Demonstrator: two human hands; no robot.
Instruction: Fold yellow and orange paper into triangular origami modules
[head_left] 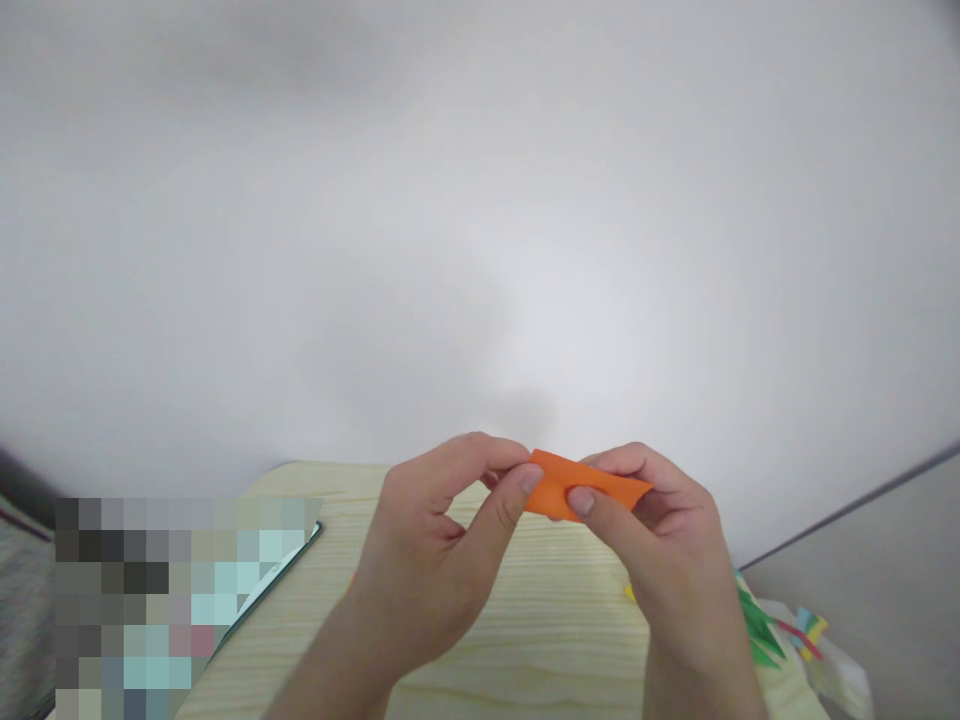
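A small piece of folded orange paper [553, 484] is held up above the table between both hands. My left hand [450, 540] pinches its left end between thumb and fingers. My right hand [667, 540] grips it farther right, with the thumb pressed flat on the near face and the fingers behind, mostly hidden. The paper's right end comes to a point past the right thumb.
The light wood-grain table [525, 640] stands against a pale wall [480, 220]. At the left lies a dark-edged flat object [274, 583], largely pixelated. Green paper pieces [761, 630] and a white bag [844, 675] with coloured scraps are at the right edge.
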